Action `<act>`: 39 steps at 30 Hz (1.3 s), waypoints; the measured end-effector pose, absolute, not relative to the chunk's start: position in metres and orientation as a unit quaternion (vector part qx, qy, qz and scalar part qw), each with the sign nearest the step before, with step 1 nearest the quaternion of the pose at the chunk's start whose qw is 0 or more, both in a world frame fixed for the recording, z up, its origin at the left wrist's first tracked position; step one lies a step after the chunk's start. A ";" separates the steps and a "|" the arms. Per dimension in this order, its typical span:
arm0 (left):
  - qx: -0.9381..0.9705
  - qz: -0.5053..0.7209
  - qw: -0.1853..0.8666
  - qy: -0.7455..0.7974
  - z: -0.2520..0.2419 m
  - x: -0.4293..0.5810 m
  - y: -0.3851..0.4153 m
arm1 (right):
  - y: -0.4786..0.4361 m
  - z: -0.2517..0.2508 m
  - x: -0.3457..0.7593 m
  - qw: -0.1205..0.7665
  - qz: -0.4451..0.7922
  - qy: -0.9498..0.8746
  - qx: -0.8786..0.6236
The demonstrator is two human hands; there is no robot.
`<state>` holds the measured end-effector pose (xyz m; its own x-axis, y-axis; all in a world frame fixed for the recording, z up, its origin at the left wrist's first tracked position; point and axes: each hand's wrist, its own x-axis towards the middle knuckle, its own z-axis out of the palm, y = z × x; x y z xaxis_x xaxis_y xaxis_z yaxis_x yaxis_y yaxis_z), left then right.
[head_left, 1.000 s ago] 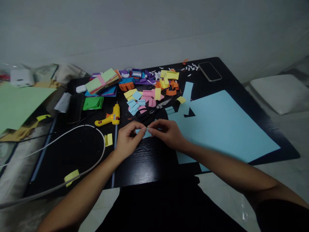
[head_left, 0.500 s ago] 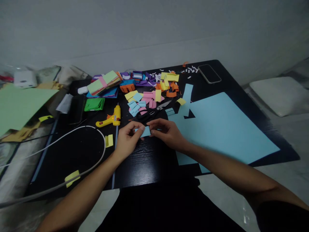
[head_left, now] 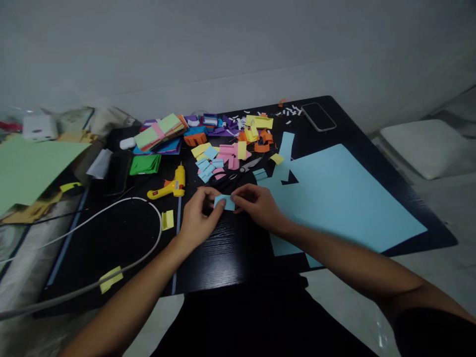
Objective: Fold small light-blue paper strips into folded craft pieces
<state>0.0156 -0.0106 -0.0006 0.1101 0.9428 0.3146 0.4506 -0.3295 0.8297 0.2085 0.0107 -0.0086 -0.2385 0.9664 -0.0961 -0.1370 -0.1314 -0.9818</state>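
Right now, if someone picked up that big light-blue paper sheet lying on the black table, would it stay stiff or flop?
The big light-blue paper sheet looks thin and lies flat on the black table, so it would probably sag and feel light. Its near corner overhangs the table edge, so a push may slide it off. The cut notch near its top could tear.

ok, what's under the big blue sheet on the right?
The big blue sheet lies flat on the black table, its near corner hanging past the edge. The right hand rests on its left margin. Anything beneath the sheet is covered.
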 end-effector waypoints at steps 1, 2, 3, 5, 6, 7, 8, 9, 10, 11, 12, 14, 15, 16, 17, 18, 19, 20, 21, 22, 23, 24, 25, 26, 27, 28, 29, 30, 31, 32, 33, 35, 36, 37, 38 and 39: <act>0.691 0.440 0.274 0.504 0.000 0.016 -0.010 | 0.011 -0.009 0.208 0.446 0.623 -0.478 -0.429; 0.696 0.444 0.264 0.499 0.001 0.016 -0.009 | 0.011 -0.010 0.208 0.447 0.627 -0.471 -0.430; 0.705 0.444 0.251 0.493 0.003 0.015 -0.008 | 0.012 -0.010 0.208 0.447 0.630 -0.467 -0.431; 0.722 0.438 0.232 0.482 0.006 0.013 -0.008 | 0.012 -0.010 0.208 0.446 0.632 -0.465 -0.431; 0.729 0.434 0.234 0.475 0.007 0.012 -0.008 | 0.012 -0.009 0.208 0.445 0.632 -0.466 -0.431; 0.731 0.433 0.246 0.466 0.008 0.011 -0.008 | 0.012 -0.008 0.209 0.444 0.633 -0.465 -0.431; 0.728 0.435 0.271 0.455 0.008 0.010 -0.009 | 0.013 -0.008 0.209 0.445 0.636 -0.462 -0.430; 0.719 0.439 0.308 0.442 0.007 0.010 -0.009 | 0.013 -0.007 0.210 0.447 0.640 -0.456 -0.428; 0.704 0.446 0.352 0.427 0.006 0.009 -0.009 | 0.013 -0.007 0.210 0.448 0.647 -0.449 -0.425; 0.683 0.453 0.399 0.411 0.005 0.010 -0.009 | 0.014 -0.006 0.211 0.447 0.655 -0.441 -0.419; 0.663 0.460 0.439 0.397 0.003 0.010 -0.009 | 0.015 -0.005 0.211 0.446 0.664 -0.435 -0.414; 0.633 0.468 0.486 0.380 0.000 0.011 -0.009 | 0.016 -0.005 0.212 0.440 0.679 -0.427 -0.403; 0.626 0.471 0.493 0.378 -0.002 0.012 -0.008 | 0.016 -0.004 0.212 0.437 0.684 -0.426 -0.399; 0.622 0.474 0.494 0.380 -0.003 0.013 -0.007 | 0.016 -0.004 0.212 0.435 0.688 -0.425 -0.396; 0.619 0.476 0.493 0.383 -0.004 0.013 -0.006 | 0.017 -0.004 0.212 0.435 0.690 -0.424 -0.393; 0.617 0.479 0.492 0.385 -0.004 0.013 -0.005 | 0.017 -0.005 0.211 0.435 0.692 -0.423 -0.391; 0.615 0.481 0.491 0.386 -0.005 0.013 -0.004 | 0.017 -0.005 0.211 0.435 0.694 -0.423 -0.389; 0.614 0.481 0.490 0.388 -0.005 0.013 -0.003 | 0.017 -0.005 0.211 0.433 0.694 -0.425 -0.387; 0.614 0.482 0.489 0.390 -0.005 0.013 -0.003 | 0.016 -0.005 0.211 0.429 0.694 -0.431 -0.385; 0.614 0.483 0.486 0.392 -0.006 0.012 -0.003 | 0.016 -0.005 0.211 0.424 0.689 -0.444 -0.384; 0.616 0.482 0.481 0.396 -0.006 0.012 -0.003 | 0.015 -0.005 0.211 0.418 0.678 -0.464 -0.387; 0.620 0.478 0.474 0.402 -0.006 0.011 -0.003 | 0.014 -0.005 0.212 0.413 0.657 -0.490 -0.396; 0.626 0.472 0.466 0.410 -0.006 0.011 -0.003 | 0.013 -0.004 0.212 0.412 0.626 -0.520 -0.410; 0.633 0.464 0.455 0.419 -0.007 0.011 -0.004 | 0.011 -0.003 0.213 0.413 0.585 -0.552 -0.428; 0.642 0.457 0.444 0.427 -0.007 0.011 -0.005 | 0.010 -0.003 0.213 0.415 0.540 -0.582 -0.444; 0.650 0.450 0.432 0.434 -0.008 0.011 -0.005 | 0.010 -0.002 0.213 0.417 0.497 -0.608 -0.457; 0.658 0.445 0.422 0.437 -0.008 0.011 -0.006 | 0.009 -0.002 0.214 0.418 0.463 -0.628 -0.465; 0.664 0.444 0.414 0.437 -0.009 0.011 -0.007 | 0.009 -0.002 0.214 0.419 0.440 -0.642 -0.469; 0.666 0.446 0.411 0.433 -0.009 0.012 -0.007 | 0.009 -0.002 0.214 0.419 0.428 -0.650 -0.468; 0.665 0.451 0.414 0.428 -0.009 0.013 -0.007 | 0.009 -0.002 0.214 0.420 0.426 -0.651 -0.466; 0.660 0.457 0.422 0.421 -0.008 0.013 -0.007 | 0.009 -0.002 0.214 0.423 0.432 -0.649 -0.462; 0.644 0.469 0.447 0.407 -0.006 0.015 -0.007 | 0.010 -0.003 0.213 0.430 0.457 -0.633 -0.453; 0.635 0.471 0.460 0.404 -0.005 0.015 -0.007 | 0.009 -0.003 0.213 0.434 0.469 -0.624 -0.450; 0.626 0.472 0.473 0.403 -0.003 0.016 -0.007 | 0.009 -0.003 0.212 0.438 0.475 -0.616 -0.450; 0.618 0.471 0.483 0.404 -0.002 0.017 -0.007 | 0.009 -0.004 0.212 0.442 0.473 -0.613 -0.453; 0.611 0.469 0.491 0.406 -0.001 0.017 -0.007 | 0.008 -0.004 0.212 0.445 0.464 -0.615 -0.457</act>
